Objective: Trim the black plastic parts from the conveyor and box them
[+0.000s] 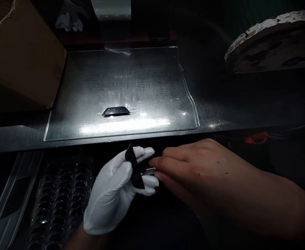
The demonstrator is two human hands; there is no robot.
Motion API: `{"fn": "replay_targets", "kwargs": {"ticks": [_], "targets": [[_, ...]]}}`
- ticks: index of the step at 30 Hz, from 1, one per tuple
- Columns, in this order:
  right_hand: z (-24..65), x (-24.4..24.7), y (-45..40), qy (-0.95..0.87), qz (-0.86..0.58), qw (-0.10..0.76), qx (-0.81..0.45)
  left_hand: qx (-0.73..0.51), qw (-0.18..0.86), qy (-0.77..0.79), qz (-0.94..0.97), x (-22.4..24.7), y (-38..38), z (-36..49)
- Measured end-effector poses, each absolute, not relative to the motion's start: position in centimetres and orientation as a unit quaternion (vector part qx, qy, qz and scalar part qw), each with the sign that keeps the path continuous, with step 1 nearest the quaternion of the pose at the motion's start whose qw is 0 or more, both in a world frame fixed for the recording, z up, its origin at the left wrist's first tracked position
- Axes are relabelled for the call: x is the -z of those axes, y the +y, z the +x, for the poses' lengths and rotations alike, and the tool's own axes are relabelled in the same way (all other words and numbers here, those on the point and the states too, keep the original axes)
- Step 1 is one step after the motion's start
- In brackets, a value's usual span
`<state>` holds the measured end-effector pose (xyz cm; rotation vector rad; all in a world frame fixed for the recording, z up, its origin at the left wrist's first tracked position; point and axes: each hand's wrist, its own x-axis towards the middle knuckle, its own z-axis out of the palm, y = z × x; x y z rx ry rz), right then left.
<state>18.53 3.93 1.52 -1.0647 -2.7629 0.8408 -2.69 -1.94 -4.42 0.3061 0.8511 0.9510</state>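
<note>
My left hand point(116, 191), in a white glove, grips a small black trapezoid-shaped plastic part point(134, 170) between thumb and fingers, tilted nearly upright. From the right comes my bare right hand point(189, 166), its fingertips pinched on a small flat metal blade point(149, 171). The blade's tip is at the part's right edge; whether it touches I cannot tell. Another glossy dark part point(116, 111) of similar shape lies on the clear sheet point(152, 86) beyond my hands, with bits of clear film around it.
A cardboard box point(24, 55) stands at the left of the bench. Below, at lower left, a clear tray point(61, 194) holds several dark parts. Red-handled scissors point(256, 138) lie at right. A round, worn-edged object point(272, 45) and a white glove point(70, 17) are farther back.
</note>
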Motion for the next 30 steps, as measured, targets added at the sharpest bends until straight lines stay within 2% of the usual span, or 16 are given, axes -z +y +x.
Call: {"fn": "replay_targets", "kwargs": {"ticks": [6, 13, 16, 21, 24, 27, 30], "targets": [[19.2, -1.3, 4.1, -0.869, -0.375, 0.07, -0.314, -0.453, 0.803, 0.366, 0.126, 4.5, -1.7, -3.1], [21.6, -0.2, 4.6, -0.869, -0.399, 0.167, -0.241, -0.499, 0.794, 0.322, 0.125, 5.0, -1.8, -3.3], [25.0, 1.0, 5.2, -0.835, -0.478, 0.176, -0.206, -0.514, 0.797, 0.293, 0.119, 5.2, -1.7, -3.5], [32.6, 5.4, 8.5, -0.683, -0.693, 0.204, -0.107, -0.521, 0.8, 0.267, 0.13, 5.6, -1.8, -3.4], [35.5, 8.3, 11.2, -0.648, -0.722, 0.234, -0.068, -0.517, 0.801, 0.267, 0.138, 5.7, -1.7, -3.0], [35.9, 10.0, 11.2, -0.631, -0.711, 0.309, -0.042, -0.515, 0.798, 0.278, 0.145, 5.7, -1.7, -2.4], [34.5, 11.0, 6.7, -0.589, -0.699, 0.402, -0.046, -0.493, 0.786, 0.337, 0.158, 6.4, -2.0, -1.8]]}}
